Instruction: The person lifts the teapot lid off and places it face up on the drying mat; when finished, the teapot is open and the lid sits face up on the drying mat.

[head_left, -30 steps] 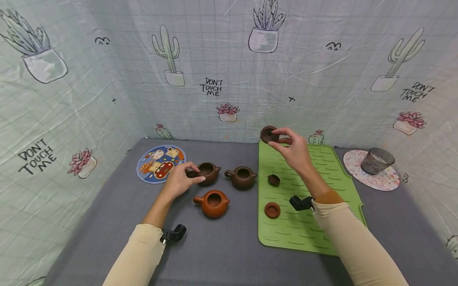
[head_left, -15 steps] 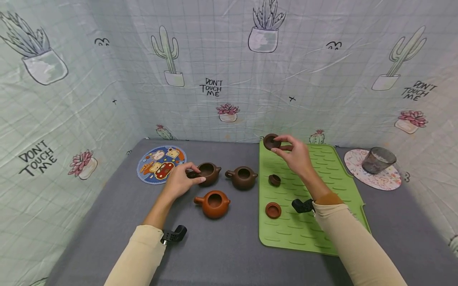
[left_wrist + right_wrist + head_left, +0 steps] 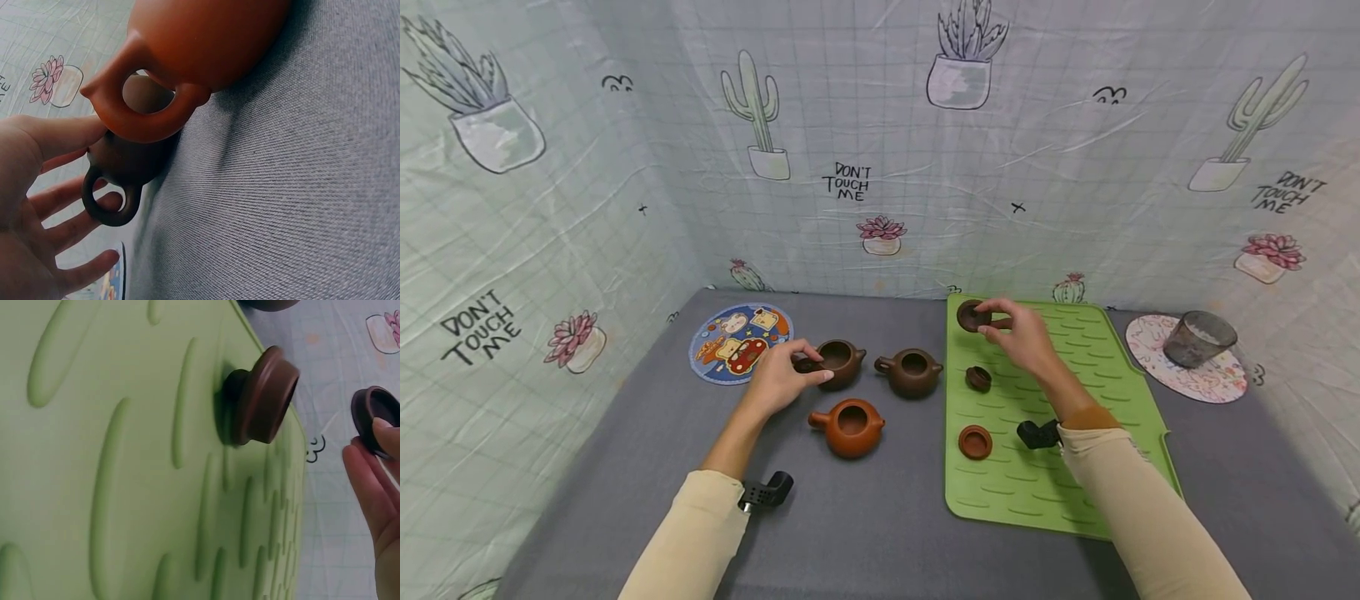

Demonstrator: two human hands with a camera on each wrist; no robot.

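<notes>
My right hand point(image 3: 1000, 325) pinches a dark brown teapot lid point(image 3: 973, 316) just over the far left corner of the green mat point(image 3: 1075, 467); the right wrist view shows that lid point(image 3: 374, 412) at my fingertips point(image 3: 369, 481). My left hand point(image 3: 793, 371) rests with straight fingers against the handle side of a dark brown open teapot point(image 3: 841, 362). In the left wrist view that pot's ring handle point(image 3: 112, 203) lies against my fingers point(image 3: 69, 225). A brown teapot point(image 3: 912, 372) and an orange teapot point(image 3: 850, 427) stand open close by.
Two more lids lie on the mat: a small dark one point(image 3: 977, 378) and an orange-brown one point(image 3: 975, 442). A round cartoon coaster point(image 3: 737, 337) lies at the back left. A glass cup point(image 3: 1198, 337) stands on a patterned coaster at the far right. Cloth walls enclose the grey table point(image 3: 865, 533).
My right hand has brought the dark lid down from above the mat's far edge to just over its far left corner. My left hand has stayed at the teapot.
</notes>
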